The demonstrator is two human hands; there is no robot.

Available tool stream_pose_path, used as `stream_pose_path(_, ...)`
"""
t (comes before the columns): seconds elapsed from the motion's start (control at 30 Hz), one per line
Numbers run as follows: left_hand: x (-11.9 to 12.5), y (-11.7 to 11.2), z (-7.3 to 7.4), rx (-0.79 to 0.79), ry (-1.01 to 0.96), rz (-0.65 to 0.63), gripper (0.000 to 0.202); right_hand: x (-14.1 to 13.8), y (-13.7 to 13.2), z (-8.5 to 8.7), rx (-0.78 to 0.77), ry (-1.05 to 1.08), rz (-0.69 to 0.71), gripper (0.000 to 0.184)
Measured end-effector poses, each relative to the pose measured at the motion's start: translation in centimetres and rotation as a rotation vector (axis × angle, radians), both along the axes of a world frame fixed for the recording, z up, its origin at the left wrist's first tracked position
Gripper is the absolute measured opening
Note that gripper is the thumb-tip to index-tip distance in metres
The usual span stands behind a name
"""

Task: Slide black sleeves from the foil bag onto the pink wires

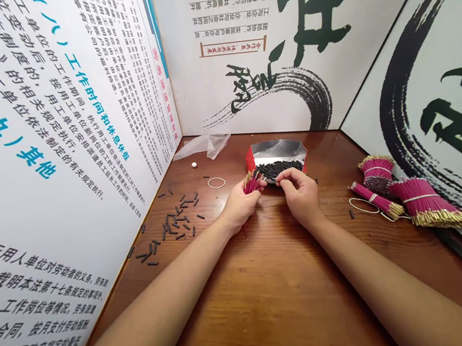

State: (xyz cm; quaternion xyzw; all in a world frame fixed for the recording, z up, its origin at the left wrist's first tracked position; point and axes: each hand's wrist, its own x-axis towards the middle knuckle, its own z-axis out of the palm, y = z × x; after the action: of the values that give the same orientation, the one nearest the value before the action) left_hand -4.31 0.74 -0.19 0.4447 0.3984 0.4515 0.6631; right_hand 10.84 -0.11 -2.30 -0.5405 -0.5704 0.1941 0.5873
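My left hand is closed around a bundle of thin magenta wires with gold-coloured tips pointing up and away. One wire end pokes out below that hand. My right hand is pinched, thumb against forefinger, just right of the bundle; whatever sits between those fingertips is too small to make out. Right behind both hands stands an open red box with a silvery lining, holding a heap of short black tubes. My hands partly cover its front edge.
Loose black tubes lie scattered at the left. Behind them are a white rubber band, a small white ball and a clear plastic bag. Banded magenta wire bundles rest at the right. Printed panels enclose the wooden table.
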Motion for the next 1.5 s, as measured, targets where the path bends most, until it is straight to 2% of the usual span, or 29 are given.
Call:
stream_pose_path(0.17,0.0,0.0,-0.2,0.076,0.046,-0.022,0.023,0.0,0.0,-0.1,-0.009,0.007,-0.001,0.011)
stream_pose_path(0.33,0.0,0.0,-0.1,0.052,-0.003,0.002,0.038,0.0,0.0,-0.2,-0.011,-0.018,0.006,0.011)
stream_pose_path(0.43,0.0,0.0,-0.1,0.028,-0.012,-0.008,0.04,0.0,0.0,-0.1,-0.013,-0.017,0.005,0.011)
stream_pose_path(0.67,-0.1,0.1,-0.2,0.033,0.028,-0.05,0.023,-0.1,0.0,0.0,-0.029,-0.002,-0.018,0.01)
stream_pose_path(1.5,-0.4,-0.2,0.8,-0.003,0.026,-0.139,0.024,-0.2,0.0,0.0,-0.007,0.013,-0.02,0.011)
